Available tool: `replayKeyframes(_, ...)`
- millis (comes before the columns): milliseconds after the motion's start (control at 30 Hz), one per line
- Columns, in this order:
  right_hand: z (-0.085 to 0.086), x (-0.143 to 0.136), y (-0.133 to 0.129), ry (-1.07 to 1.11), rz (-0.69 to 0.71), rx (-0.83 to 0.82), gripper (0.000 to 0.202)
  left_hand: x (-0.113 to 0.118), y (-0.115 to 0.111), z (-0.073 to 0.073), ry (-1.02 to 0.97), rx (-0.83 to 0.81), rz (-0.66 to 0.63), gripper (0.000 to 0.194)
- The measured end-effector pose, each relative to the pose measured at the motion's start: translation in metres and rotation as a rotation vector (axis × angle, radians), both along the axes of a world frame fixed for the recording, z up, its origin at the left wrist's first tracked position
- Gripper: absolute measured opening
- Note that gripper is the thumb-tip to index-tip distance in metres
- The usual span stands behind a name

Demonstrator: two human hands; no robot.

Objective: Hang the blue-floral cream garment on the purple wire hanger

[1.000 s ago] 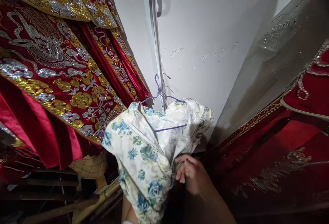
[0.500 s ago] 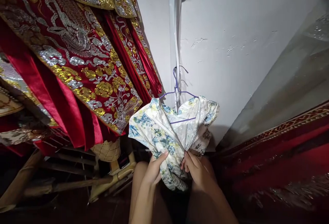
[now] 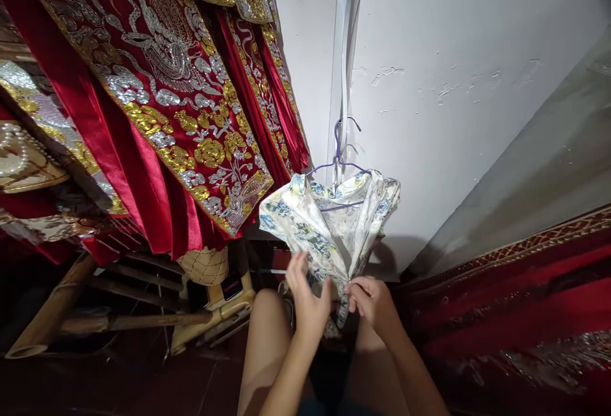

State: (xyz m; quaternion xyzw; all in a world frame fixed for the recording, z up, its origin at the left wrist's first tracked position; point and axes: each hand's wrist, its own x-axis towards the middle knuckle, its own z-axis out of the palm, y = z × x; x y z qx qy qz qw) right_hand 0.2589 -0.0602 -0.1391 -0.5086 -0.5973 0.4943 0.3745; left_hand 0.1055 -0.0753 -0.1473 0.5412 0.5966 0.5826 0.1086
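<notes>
Since the preceding frame, the left hand [image 3: 309, 295] has opened from its hold on the floral garment [image 3: 310, 228], fingers and thumb now spread; whether it touches the cloth cannot be told. The garment hangs on the purple hanger [image 3: 338, 160]. Below the hanger, the right hand [image 3: 375, 305] pinches the front edges. Left of the hanger: red embroidered cloth [image 3: 210, 149]; behind it, white wall [image 3: 429, 28].

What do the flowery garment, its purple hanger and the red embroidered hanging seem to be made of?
Flowery garment: probably thin cloth, softly finished; it creases and drapes.
Purple hanger: likely smooth coated wire, being so thin, though plastic is possible.
Red embroidered hanging: satin-like fabric with glossy folds; its gold and silver motifs glitter like sequins or metallic thread.
</notes>
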Motion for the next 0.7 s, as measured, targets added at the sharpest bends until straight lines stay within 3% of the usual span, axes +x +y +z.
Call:
replayKeyframes(100,0.013,-0.012,0.007,0.070,0.059,-0.103,0.021,0.011,-0.004,-0.010,0.065,-0.190,-0.330,0.016)
replayKeyframes(133,0.021,-0.015,0.012,0.097,0.083,-0.131,0.019,0.013,-0.004,-0.013,0.059,-0.248,-0.381,0.013)
replayKeyframes(233,0.057,-0.013,0.038,0.212,0.046,-0.153,0.015,0.012,-0.002,-0.020,0.158,-0.361,-0.386,0.021)
replayKeyframes(333,0.111,-0.005,0.073,0.305,-0.069,-0.082,0.013,0.005,0.001,-0.026,0.357,-0.447,-0.387,0.025)
replayKeyframes(433,0.160,-0.006,0.096,0.435,-0.131,0.068,0.013,0.000,0.005,-0.024,0.416,-0.469,-0.416,0.024)
replayKeyframes(500,0.177,-0.011,0.099,0.496,-0.147,0.140,0.013,-0.003,0.010,-0.014,0.443,-0.482,-0.443,0.020)
replayKeyframes(567,0.178,-0.017,0.096,0.512,-0.145,0.154,0.013,-0.007,0.017,0.006,0.453,-0.484,-0.475,0.016)
replayKeyframes(633,0.168,-0.020,0.091,0.495,-0.146,0.137,0.013,-0.012,0.026,0.037,0.384,-0.395,-0.490,0.019)
replayKeyframes(700,0.156,-0.020,0.086,0.463,-0.143,0.135,0.013,-0.015,0.040,0.074,0.194,-0.141,-0.468,0.039)
